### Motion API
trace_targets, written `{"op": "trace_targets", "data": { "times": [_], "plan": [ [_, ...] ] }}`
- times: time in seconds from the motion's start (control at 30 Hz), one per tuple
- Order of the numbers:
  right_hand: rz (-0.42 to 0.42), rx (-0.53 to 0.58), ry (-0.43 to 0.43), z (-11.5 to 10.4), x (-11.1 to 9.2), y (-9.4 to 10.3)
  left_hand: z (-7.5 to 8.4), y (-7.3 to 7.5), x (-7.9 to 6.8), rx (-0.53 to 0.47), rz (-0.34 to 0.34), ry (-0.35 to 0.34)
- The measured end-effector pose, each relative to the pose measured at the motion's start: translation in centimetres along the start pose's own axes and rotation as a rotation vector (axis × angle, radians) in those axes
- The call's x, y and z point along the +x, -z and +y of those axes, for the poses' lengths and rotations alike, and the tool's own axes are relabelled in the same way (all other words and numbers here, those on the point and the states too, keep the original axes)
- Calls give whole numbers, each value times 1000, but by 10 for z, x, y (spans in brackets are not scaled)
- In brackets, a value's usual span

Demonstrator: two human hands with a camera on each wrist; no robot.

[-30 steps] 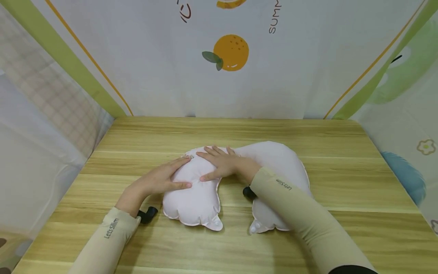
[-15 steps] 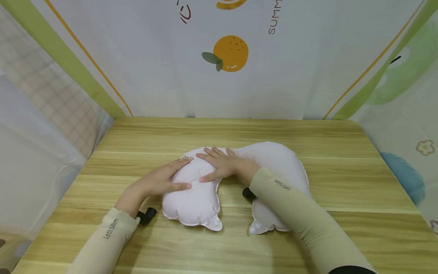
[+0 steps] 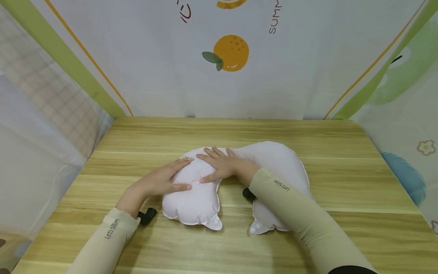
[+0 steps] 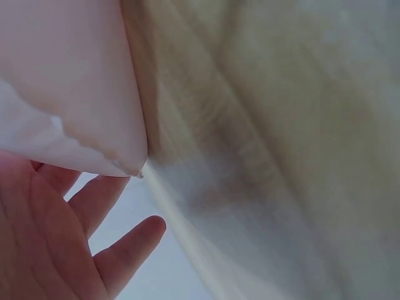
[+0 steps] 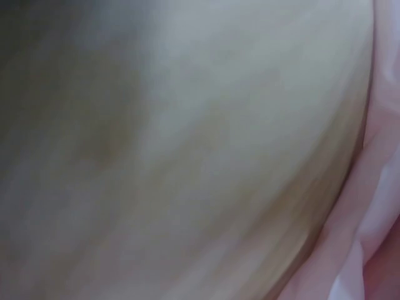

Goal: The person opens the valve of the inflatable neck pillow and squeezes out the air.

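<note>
A pale pink U-shaped neck pillow [image 3: 193,203] lies puffed up on the wooden table, its two ends toward the person. Snap tabs stick out at both ends. My left hand [image 3: 155,182] rests on the outer side of the pillow's left arm, thumb and fingers spread over it. In the left wrist view, fingers [image 4: 128,253] of that hand show beside and under the pillow's edge. With fingers fanned out, my right hand [image 3: 224,165] lies flat on the top of the same arm, near the bend. The right forearm crosses over the pillow's right arm and hides part of it.
The wooden table [image 3: 342,182] reaches to a white curtain [image 3: 154,76] printed with an orange at the back. More printed cloth hangs at both sides. Black wrist-camera mounts [image 3: 148,216] jut from beneath both wrists, close to the table.
</note>
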State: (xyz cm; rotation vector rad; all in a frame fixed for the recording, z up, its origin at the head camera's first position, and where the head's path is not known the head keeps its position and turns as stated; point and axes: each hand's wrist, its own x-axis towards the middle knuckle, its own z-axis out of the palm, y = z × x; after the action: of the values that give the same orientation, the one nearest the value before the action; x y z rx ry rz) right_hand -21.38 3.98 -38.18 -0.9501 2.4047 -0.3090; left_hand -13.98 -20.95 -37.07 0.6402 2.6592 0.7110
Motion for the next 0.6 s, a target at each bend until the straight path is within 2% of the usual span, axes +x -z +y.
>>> {"op": "trace_targets", "data": {
  "times": [0.27,0.4,0.6],
  "plan": [
    [-3,-6,4,1,0,-1,-1,0,-1,8,-10,1],
    [-6,-6,20,2,-2,3,1,4,-3,8,-11,-26],
    [74,68,104,2,-5,21,8,13,-11,15,32,-72]
  ]
}}
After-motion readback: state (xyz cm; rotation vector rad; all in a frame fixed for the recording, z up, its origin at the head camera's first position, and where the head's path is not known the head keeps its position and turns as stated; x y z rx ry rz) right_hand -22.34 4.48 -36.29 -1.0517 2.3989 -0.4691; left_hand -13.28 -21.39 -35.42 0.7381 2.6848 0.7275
